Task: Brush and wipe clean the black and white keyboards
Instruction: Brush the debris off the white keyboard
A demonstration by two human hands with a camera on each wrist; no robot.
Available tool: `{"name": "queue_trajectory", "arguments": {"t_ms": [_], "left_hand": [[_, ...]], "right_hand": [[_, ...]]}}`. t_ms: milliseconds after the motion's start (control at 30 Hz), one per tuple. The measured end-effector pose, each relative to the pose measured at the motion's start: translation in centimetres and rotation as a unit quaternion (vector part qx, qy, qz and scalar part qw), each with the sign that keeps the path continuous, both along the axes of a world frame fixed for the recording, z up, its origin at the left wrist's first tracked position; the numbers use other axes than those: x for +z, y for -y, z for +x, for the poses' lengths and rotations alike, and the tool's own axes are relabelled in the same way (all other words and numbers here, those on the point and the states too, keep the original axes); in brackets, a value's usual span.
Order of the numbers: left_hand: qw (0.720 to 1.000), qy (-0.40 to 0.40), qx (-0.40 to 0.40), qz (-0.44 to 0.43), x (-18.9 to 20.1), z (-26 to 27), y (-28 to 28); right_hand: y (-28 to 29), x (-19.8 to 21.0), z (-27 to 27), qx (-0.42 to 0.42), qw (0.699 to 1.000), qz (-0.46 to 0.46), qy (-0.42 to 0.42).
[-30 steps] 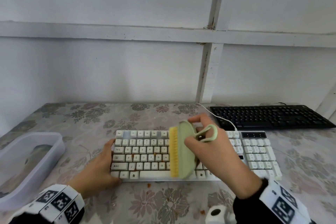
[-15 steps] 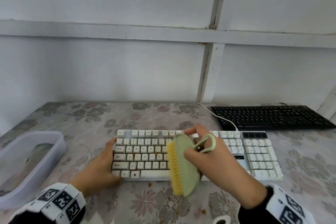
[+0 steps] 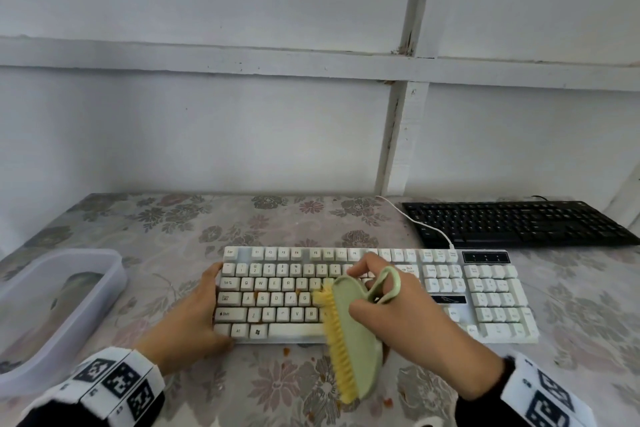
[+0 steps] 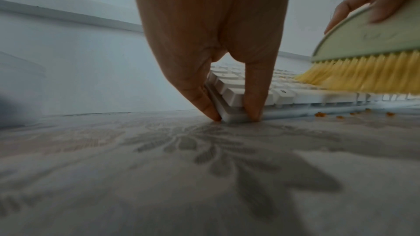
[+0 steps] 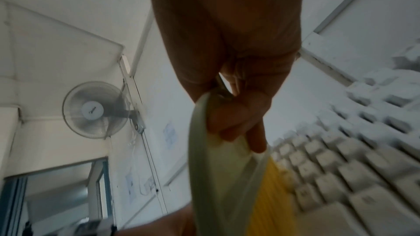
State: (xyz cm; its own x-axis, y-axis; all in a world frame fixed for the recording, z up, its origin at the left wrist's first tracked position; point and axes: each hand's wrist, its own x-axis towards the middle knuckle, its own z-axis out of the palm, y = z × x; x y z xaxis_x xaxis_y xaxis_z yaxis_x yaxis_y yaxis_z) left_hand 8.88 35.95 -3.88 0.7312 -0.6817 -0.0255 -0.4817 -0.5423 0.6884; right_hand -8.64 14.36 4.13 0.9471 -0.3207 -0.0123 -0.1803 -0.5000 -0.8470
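The white keyboard (image 3: 485, 295) lies across the middle of the flowered table, with orange crumbs (image 3: 257, 295) between its keys. My left hand (image 3: 197, 315) grips its near-left corner, fingers on the left edge and thumb on the front edge (image 4: 252, 107). My right hand (image 3: 391, 312) holds a green brush (image 3: 353, 333) by its body and loop handle. Its yellow bristles (image 4: 363, 76) point left, over the keyboard's middle and front edge. The black keyboard (image 3: 512, 222) lies untouched at the back right.
A translucent plastic box (image 3: 59, 308) stands at the left of the table. Loose crumbs (image 3: 286, 351) lie on the cloth in front of the white keyboard. Its white cable (image 3: 426, 225) runs back past the black keyboard. A wall rises right behind the table.
The brush has swept from the keyboard's middle rows toward me, and its lower end now hangs past the front edge. My left hand has stayed on the corner.
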Motion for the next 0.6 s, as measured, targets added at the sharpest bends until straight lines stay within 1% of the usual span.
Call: {"name": "queue_trajectory", "arguments": {"t_ms": [67, 133, 200, 267, 467, 600], "left_hand": [[1.000, 0.003, -0.003, 0.002, 0.0, 0.0, 0.0], [1.000, 0.004, -0.004, 0.003, 0.1, 0.0, 0.0], [1.000, 0.000, -0.004, 0.001, 0.1, 0.0, -0.1], [1.000, 0.002, -0.005, -0.004, 0.0, 0.0, -0.1], [1.000, -0.009, -0.006, -0.029, 0.0, 0.0, 0.1], [1.000, -0.004, -0.009, -0.027, -0.1, 0.0, 0.0]], "right_hand": [[0.0, 1.2, 0.4, -0.012, 0.999, 0.018, 0.024], [-0.1, 2.1, 1.3, -0.039, 0.996, 0.034, 0.070], [-0.3, 2.1, 2.3, -0.060, 0.992, 0.019, 0.107], [-0.6, 1.5, 3.2, -0.054, 0.992, -0.001, 0.117], [-1.9, -1.1, 2.6, 0.006, 0.998, -0.035, 0.060], [-1.4, -0.7, 1.3, 0.027, 0.999, -0.007, 0.018]]}}
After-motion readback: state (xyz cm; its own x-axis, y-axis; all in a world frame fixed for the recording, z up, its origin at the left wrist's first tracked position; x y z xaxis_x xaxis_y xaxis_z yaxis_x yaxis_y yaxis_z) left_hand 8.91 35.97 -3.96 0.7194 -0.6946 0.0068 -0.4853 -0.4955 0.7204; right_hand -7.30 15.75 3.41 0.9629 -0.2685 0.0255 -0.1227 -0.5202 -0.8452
